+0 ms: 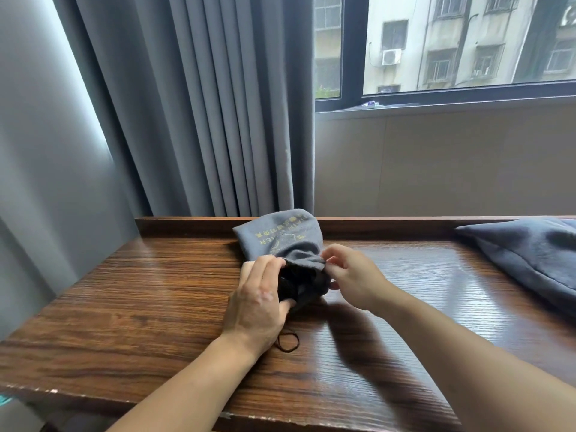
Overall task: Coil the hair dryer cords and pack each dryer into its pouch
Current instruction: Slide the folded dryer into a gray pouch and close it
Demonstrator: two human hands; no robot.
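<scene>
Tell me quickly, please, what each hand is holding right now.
Left hand: grips the dryer at the mouth of the pouch.
Right hand: pinches the pouch rim.

The only writing stands on the pouch [280,236] of grey cloth that lies on the surface [149,294]. It is yellow print, upside down from the camera's side. Two lines of Latin capitals run across the cloth. One shows "AIR", the other ends in "ER", and folds hide the remaining letters. Beside them runs a row of Chinese characters, too small to read, and a small yellow outline emblem.
</scene>
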